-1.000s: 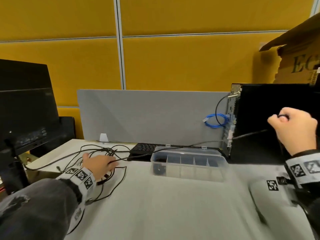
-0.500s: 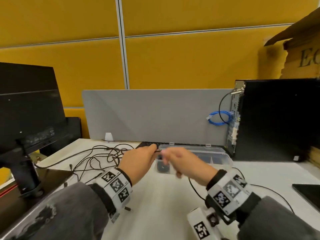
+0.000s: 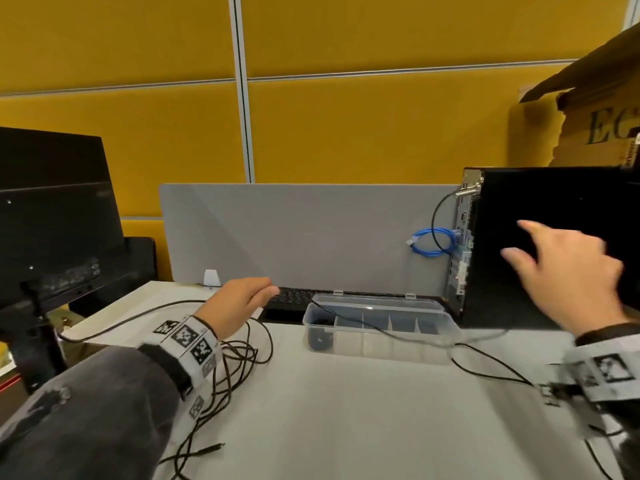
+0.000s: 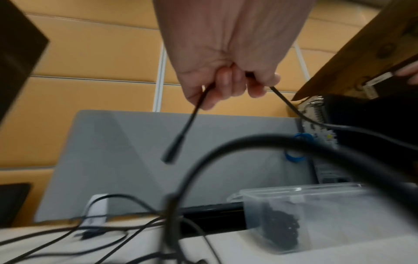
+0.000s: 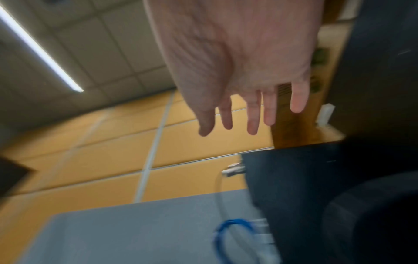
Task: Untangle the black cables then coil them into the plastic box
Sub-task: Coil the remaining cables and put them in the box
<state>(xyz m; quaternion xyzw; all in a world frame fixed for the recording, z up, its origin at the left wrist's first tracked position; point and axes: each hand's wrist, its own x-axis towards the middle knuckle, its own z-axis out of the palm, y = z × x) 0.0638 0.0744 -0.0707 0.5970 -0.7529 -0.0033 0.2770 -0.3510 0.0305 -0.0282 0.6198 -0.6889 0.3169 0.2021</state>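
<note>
A tangle of black cables (image 3: 235,368) lies on the white table at the left. My left hand (image 3: 266,292) hovers above it, just left of the clear plastic box (image 3: 398,344). In the left wrist view my left hand (image 4: 230,89) grips one black cable (image 4: 181,139) near its plug, which dangles below the fingers. That cable runs on across the box and down onto the table at the right (image 3: 485,362). A dark coil (image 3: 318,337) sits in the box's left compartment. My right hand (image 3: 530,244) is raised in front of the computer tower, fingers (image 5: 253,121) spread, holding nothing.
A black monitor (image 3: 52,209) stands at the left and a black computer tower (image 3: 540,244) at the right, with a blue cable loop (image 3: 433,242) at its back. Behind the box are a keyboard (image 3: 291,299) and a grey divider (image 3: 304,237). A cardboard box (image 3: 595,109) sits above the tower.
Half a second ago both hands met at the box's left end. My right hand has since let go and swung up to the right, open. My left hand still holds the cable.
</note>
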